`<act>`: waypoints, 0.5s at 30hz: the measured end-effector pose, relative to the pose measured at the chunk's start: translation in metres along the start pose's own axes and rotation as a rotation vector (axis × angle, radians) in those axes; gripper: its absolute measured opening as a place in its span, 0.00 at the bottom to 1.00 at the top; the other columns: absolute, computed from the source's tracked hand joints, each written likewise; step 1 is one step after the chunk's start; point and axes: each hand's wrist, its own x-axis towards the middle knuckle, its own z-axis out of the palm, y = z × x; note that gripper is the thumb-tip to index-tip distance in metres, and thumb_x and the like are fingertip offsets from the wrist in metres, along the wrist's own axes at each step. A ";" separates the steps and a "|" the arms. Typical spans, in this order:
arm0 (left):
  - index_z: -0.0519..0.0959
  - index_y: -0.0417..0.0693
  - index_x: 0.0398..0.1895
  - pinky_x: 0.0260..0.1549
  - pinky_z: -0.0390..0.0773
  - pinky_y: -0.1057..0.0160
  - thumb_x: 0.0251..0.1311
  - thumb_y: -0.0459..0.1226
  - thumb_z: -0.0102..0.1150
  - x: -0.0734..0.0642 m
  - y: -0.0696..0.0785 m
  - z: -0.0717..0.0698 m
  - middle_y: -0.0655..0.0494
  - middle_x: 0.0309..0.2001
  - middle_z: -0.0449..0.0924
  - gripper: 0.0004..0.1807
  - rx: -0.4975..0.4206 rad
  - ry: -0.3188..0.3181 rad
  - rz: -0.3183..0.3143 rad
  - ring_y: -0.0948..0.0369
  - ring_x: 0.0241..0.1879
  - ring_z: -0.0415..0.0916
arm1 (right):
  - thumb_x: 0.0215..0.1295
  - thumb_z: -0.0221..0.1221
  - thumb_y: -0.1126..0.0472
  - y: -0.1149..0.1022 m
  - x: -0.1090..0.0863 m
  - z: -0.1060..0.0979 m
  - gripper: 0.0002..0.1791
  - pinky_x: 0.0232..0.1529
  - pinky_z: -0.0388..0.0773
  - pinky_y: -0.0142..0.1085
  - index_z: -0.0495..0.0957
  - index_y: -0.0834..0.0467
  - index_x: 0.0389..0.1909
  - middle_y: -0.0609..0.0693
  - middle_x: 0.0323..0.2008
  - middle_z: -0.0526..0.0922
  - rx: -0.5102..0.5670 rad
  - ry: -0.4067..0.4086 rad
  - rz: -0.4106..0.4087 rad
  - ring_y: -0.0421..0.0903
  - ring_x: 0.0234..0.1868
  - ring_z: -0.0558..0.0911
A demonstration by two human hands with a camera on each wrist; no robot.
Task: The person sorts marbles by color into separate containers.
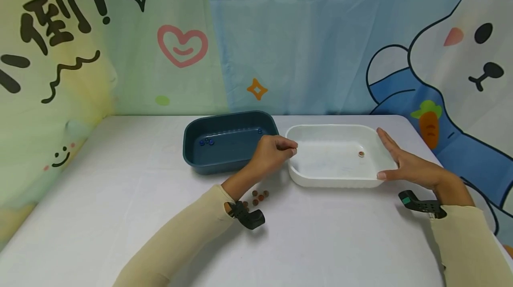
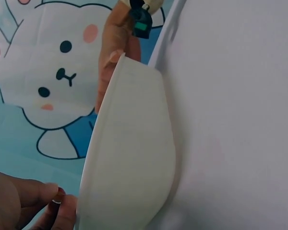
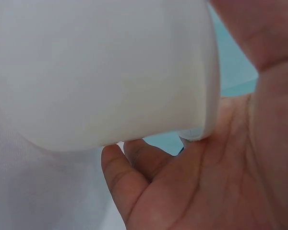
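Observation:
My left hand (image 1: 271, 151) is over the left end of a white tray (image 1: 340, 182), thumb and fingertips pinched together at its rim. In the left wrist view a small brown bead (image 2: 59, 197) shows between those fingertips. My right hand (image 1: 413, 167) holds the tray's right end, with the thumb at the near corner and fingers along the far side. Inside the white tray lies one brown bead (image 1: 361, 154). The right wrist view shows fingers (image 3: 122, 177) against the outside of the tray wall (image 3: 134, 91).
A dark blue tray (image 1: 216, 170) stands left of the white one, with several blue beads (image 1: 206, 141) inside. Several brown beads (image 1: 255, 202) lie on the white tabletop (image 1: 320, 242) near my left wrist. A printed cloth (image 1: 304, 46) hangs behind the table.

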 end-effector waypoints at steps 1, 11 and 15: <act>0.86 0.38 0.41 0.34 0.78 0.69 0.62 0.29 0.62 0.001 0.000 0.000 0.52 0.39 0.85 0.07 -0.001 -0.001 -0.003 0.64 0.37 0.80 | 0.56 0.68 0.60 0.000 0.000 0.000 0.66 0.48 0.42 0.79 0.23 0.29 0.73 0.40 0.74 0.17 0.000 -0.001 0.000 0.67 0.72 0.26; 0.86 0.38 0.41 0.34 0.78 0.68 0.62 0.29 0.62 0.011 0.002 0.001 0.51 0.39 0.85 0.07 0.006 0.034 -0.044 0.62 0.38 0.80 | 0.56 0.67 0.59 -0.002 0.001 0.000 0.65 0.48 0.44 0.78 0.23 0.29 0.73 0.40 0.74 0.17 -0.010 -0.002 0.010 0.67 0.72 0.27; 0.86 0.39 0.42 0.35 0.78 0.68 0.62 0.30 0.62 0.015 0.002 0.002 0.52 0.38 0.85 0.07 0.021 0.032 -0.054 0.62 0.38 0.80 | 0.56 0.67 0.59 -0.001 0.000 0.000 0.65 0.48 0.45 0.78 0.22 0.30 0.73 0.41 0.74 0.17 -0.020 0.001 0.011 0.68 0.72 0.27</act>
